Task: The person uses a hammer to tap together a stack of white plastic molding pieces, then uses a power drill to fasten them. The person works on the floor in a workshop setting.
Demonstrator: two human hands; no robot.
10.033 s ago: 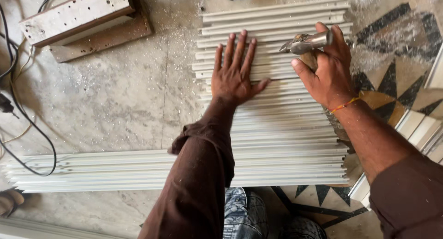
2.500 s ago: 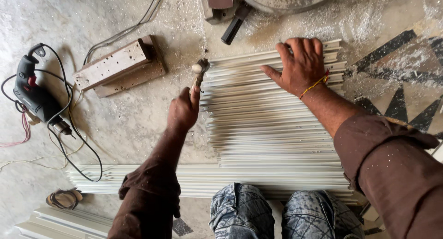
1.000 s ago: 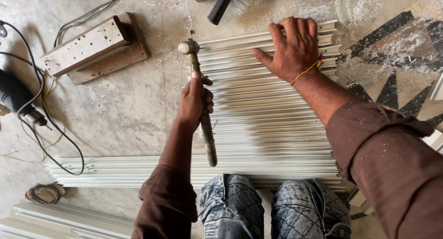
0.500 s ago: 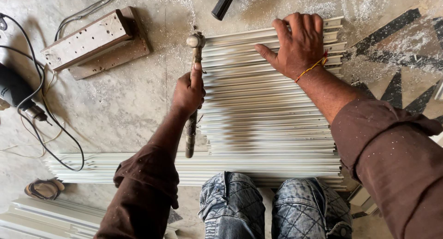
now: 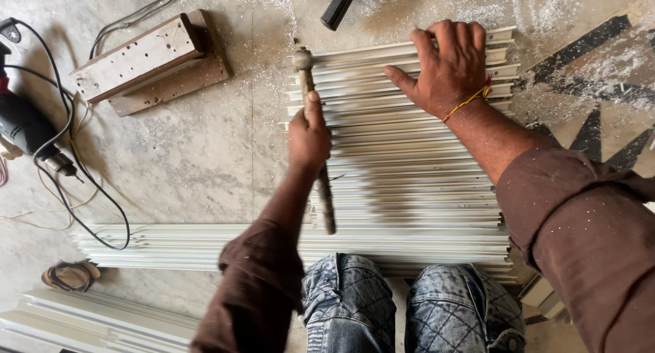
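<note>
Head view: the left hand (image 5: pixel 308 136) has its fingers clamped on a hammer (image 5: pixel 315 141), whose head points to 12 o'clock at the left edge of the strips (image 5: pixel 409 182) (pale metal, laid side by side on the floor (image 5: pixel 205 162)). At 2 o'clock the right hand (image 5: pixel 447 70) presses flat on the strips, fingers spread. A block (image 5: pixel 147 63) lies at 10 o'clock, a drill (image 5: pixel 27 131) at 9.

The left hand (image 5: pixel 308 136) is curled in a closed fist with the thumb stretched straight along the top, its brown-sleeved forearm reaching forward from below. The right hand (image 5: pixel 447 68) lies palm down with 4 fingers together and the thumb spread left, a thin yellow-and-red thread around the wrist, the arm coming in from the lower right.
</note>
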